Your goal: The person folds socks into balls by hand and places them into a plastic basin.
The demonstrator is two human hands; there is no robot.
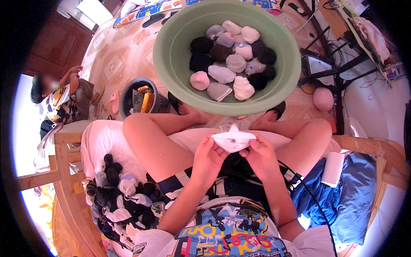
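Note:
A white sock [233, 141] is stretched between my two hands above my lap. My left hand [210, 153] grips its left end, fingers curled beneath the cloth. At the other end, my right hand [260, 150] pinches the edge with the thumb below. In front of my knees stands a large green basin [171, 64] with several balled-up socks [236, 63] in black, grey, white and pink on its bottom. On the bed to my left lies a heap of loose socks [122, 192], mostly black and white.
A grey bin [161, 104] with yellow packaging stands left of the basin. Another person [68, 96] sits at the far left. Wooden bed rails [70, 184] flank me. Blue bedding [346, 197] and a white roll [332, 169] lie at my right, with a cable [314, 197] nearby.

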